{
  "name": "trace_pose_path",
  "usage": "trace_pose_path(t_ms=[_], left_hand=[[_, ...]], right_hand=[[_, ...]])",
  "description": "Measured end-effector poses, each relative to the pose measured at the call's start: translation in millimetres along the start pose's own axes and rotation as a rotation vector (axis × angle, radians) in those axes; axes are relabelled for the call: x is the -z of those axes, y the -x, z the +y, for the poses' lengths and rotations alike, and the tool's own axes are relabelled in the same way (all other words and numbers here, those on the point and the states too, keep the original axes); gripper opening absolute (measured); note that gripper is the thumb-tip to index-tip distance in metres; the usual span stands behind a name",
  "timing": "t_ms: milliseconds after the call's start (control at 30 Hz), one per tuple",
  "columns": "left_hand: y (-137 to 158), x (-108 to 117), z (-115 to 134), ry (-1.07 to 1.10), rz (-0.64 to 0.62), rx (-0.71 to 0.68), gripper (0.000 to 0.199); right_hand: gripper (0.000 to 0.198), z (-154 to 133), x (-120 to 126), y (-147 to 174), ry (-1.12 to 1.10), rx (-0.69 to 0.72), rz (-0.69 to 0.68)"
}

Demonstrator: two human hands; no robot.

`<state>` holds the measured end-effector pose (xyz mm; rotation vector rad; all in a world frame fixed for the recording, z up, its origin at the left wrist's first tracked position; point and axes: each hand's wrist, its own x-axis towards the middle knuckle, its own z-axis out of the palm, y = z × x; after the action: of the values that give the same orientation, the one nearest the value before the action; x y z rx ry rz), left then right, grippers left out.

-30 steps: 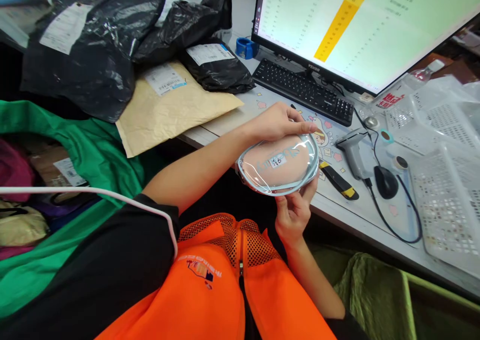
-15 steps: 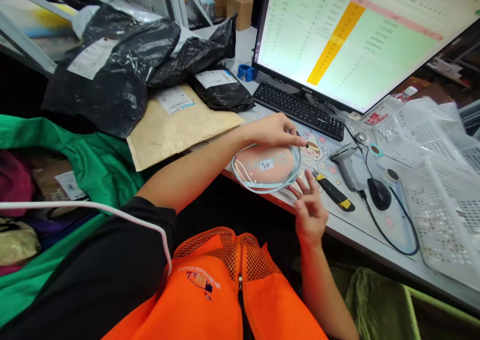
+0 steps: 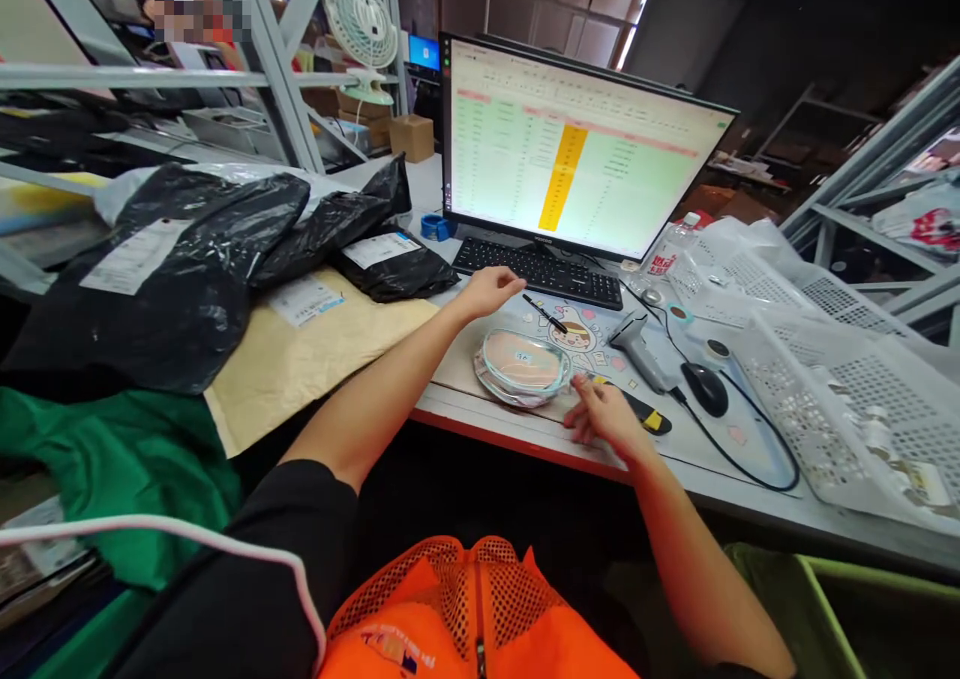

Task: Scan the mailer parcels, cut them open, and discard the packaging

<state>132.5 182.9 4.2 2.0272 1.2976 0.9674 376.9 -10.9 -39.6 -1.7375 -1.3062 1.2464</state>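
Observation:
A clear oval pouch (image 3: 523, 364) with pale blue edging, a pinkish inside and a small white label lies flat near the desk's front edge. My left hand (image 3: 491, 291) is above and behind it, close to the keyboard, fingers loosely bent with nothing seen in them. At the pouch's right side, my right hand (image 3: 606, 417) has its fingers apart, the index fingertip close to the edge; whether it touches, I cannot tell. Between the pouch and the keyboard lies a black pen (image 3: 545, 314). A black-and-yellow utility knife (image 3: 637, 408) is partly hidden behind my right hand.
Black plastic parcels (image 3: 187, 239) and a tan padded envelope (image 3: 307, 344) are piled on the left. A keyboard (image 3: 536, 271) sits under the monitor (image 3: 570, 149). Farther right are a barcode scanner (image 3: 641, 349), a mouse (image 3: 705, 389) and white baskets (image 3: 825, 409).
The pouch now rests on the desk, where my left hand had been at its top edge. That hand has drawn away, and my right hand has come closer to the desk. The view has tilted up.

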Motion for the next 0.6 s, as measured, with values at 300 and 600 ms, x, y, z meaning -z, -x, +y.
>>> trace_pose_path(t_ms=[300,600], left_hand=[[0,-7,-72,-0.294,0.211,0.354,0.036],[-19,-16,-61,-0.46,0.273,0.319,0.025]], right_hand=[[0.075,86,202,-23,0.792,0.486,0.972],[0.075,158,223,-50,0.985,0.453,0.874]])
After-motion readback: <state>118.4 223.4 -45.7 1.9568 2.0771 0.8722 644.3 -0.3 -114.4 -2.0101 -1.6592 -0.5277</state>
